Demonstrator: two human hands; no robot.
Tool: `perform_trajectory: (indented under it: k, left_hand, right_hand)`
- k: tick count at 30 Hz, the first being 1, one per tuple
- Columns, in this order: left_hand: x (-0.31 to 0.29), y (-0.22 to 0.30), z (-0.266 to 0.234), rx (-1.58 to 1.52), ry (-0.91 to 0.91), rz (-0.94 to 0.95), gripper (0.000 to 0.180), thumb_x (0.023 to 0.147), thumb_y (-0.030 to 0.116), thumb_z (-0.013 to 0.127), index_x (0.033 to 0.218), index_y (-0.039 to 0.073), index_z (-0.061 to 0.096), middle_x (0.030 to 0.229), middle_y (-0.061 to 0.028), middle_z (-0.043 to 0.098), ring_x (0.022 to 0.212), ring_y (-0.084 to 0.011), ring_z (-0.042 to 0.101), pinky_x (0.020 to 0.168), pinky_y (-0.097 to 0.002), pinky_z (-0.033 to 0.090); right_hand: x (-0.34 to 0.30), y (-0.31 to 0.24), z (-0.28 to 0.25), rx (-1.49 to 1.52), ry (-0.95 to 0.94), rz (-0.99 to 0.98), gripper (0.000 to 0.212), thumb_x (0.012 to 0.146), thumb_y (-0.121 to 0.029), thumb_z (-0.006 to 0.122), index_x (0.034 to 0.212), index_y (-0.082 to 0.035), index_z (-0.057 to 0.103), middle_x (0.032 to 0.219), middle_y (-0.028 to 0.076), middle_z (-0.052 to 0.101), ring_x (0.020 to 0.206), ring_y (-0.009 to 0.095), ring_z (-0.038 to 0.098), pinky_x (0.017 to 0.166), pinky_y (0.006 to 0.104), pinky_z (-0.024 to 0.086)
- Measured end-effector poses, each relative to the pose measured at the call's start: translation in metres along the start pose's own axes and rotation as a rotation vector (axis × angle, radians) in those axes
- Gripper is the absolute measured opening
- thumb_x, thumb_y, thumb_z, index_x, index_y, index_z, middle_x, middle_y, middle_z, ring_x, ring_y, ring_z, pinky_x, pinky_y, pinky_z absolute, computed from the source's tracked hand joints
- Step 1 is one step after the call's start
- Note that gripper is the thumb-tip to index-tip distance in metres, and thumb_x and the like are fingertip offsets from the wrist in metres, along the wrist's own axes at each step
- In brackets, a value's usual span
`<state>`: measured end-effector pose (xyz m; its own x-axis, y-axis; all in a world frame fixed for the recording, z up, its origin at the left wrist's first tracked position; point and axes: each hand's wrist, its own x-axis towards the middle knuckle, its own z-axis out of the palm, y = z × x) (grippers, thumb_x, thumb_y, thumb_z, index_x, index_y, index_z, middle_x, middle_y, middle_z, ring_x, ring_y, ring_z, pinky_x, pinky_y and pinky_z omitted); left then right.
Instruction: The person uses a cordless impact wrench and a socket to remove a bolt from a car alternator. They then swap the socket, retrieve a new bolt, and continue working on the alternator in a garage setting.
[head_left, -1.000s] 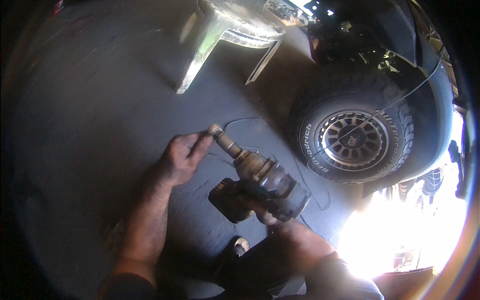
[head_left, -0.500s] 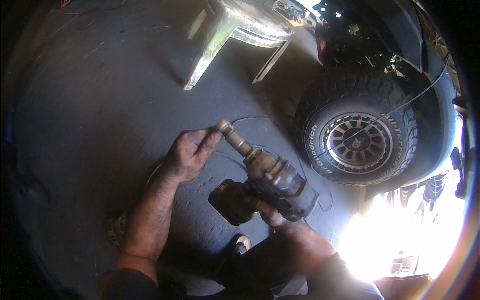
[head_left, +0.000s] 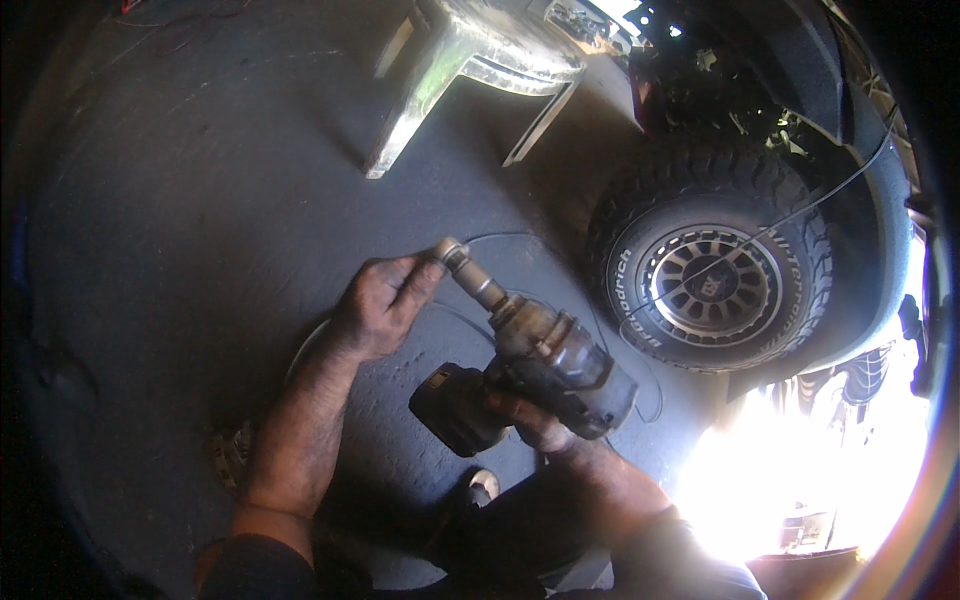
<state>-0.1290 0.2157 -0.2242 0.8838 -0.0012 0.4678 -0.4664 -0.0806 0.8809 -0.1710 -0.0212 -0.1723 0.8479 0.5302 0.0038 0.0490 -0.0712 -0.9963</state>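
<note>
Left hand now pinching socket — impact wrench gripped

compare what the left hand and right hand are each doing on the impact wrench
The left hand pinches the socket at the tip with its fingertips; the right hand wraps the grip of the impact wrench, beside the battery. The left hand shows whole, its back to the camera; the right hand is partly hidden under the tool's body. Both hands are bare, grimy and on the same tool above the dark floor.

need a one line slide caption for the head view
Right hand grips a grimy cordless impact wrench while left hand pinches its socket tip, beside a knobby vehicle tyre.
</note>
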Motion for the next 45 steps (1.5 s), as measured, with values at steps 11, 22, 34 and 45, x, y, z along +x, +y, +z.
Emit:
perform_trajectory:
  k: [11, 22, 34, 45]
  left_hand:
    - [0.0, -0.005, 0.008, -0.045, 0.023, -0.037, 0.041, 0.102, 0.04, 0.043, 0.115, 0.007, 0.064, 0.067, 0.0035, 0.047, 0.059, -0.0068, 0.046, 0.051, -0.0238, 0.038]
    - [0.009, 0.009, -0.005, -0.572, -0.008, -0.474, 0.027, 0.095, 0.038, 0.054, 0.099, 0.012, 0.061, 0.072, 0.0034, 0.051, 0.056, -0.0026, 0.043, 0.046, -0.0191, 0.034]
    - [-0.001, -0.032, -0.009, -0.799, 0.35, -0.51, 0.024, 0.091, 0.024, 0.061, 0.105, 0.005, 0.063, 0.081, -0.001, 0.056, 0.067, -0.0074, 0.05, 0.061, -0.0226, 0.041]
    - [-0.028, -0.032, -0.007, -1.016, 0.36, -0.614, 0.026, 0.091, 0.026, 0.062, 0.106, 0.004, 0.062, 0.086, -0.0049, 0.059, 0.074, -0.0096, 0.056, 0.068, -0.0257, 0.047]
  right_hand:
    - [0.005, 0.009, 0.004, 0.23, 0.022, 0.01, 0.049, 0.074, -0.007, 0.071, 0.118, 0.001, 0.052, 0.09, 0.006, 0.057, 0.081, 0.015, 0.055, 0.07, 0.0285, 0.045]
    - [0.009, 0.004, -0.01, -0.151, -0.096, -0.174, 0.049, 0.079, -0.009, 0.071, 0.124, -0.003, 0.052, 0.116, 0.012, 0.057, 0.107, 0.023, 0.056, 0.09, 0.0396, 0.049]
    - [0.063, 0.165, -0.014, -0.792, -0.152, 0.536, 0.058, 0.083, -0.035, 0.069, 0.125, 0.0, 0.051, 0.115, 0.018, 0.061, 0.109, 0.03, 0.06, 0.09, 0.0385, 0.048]
    - [0.081, 0.243, 0.006, -0.876, -0.373, 0.592, 0.049, 0.088, -0.033, 0.061, 0.125, -0.002, 0.054, 0.111, 0.026, 0.061, 0.11, 0.034, 0.061, 0.087, 0.0442, 0.05]
